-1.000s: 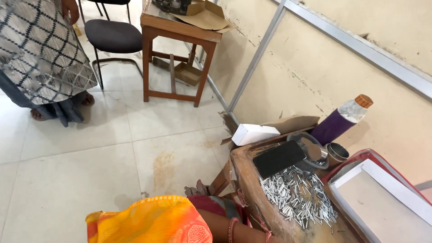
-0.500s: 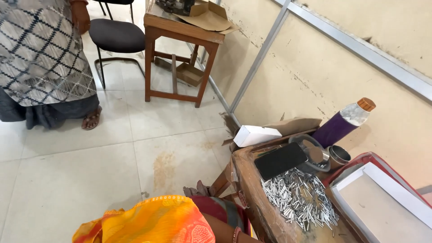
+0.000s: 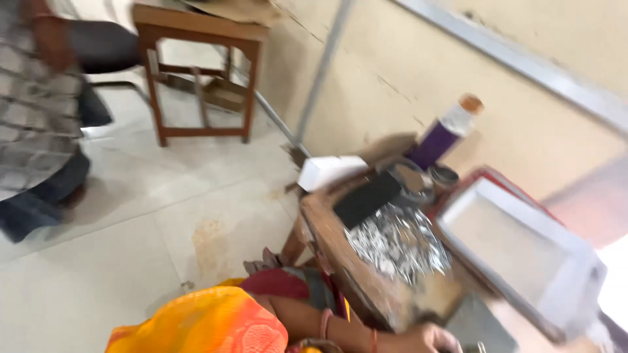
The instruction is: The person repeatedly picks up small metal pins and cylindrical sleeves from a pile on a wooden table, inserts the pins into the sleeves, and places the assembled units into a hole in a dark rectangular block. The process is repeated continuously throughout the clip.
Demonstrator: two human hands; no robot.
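Note:
Neither of my hands shows in this blurred head view. A person in an orange garment sits at the bottom edge. Their forearm carries bangles, and their hand lies by the near end of a low wooden table. On the table a heap of small shiny metal pieces lies beside a flat black block. A white tray with a red rim stands to the right of the heap. I cannot tell whether that hand holds anything.
A white box, a purple bottle with an orange cap and round tins stand at the table's far end by the wall. A second person in a chequered garment stands at the left. A wooden stool is at the back.
The view has swung and blurred, and the table now looks nearer. The orange-clad person's hand has come into view at the bottom. The chequered person has shifted towards the left edge.

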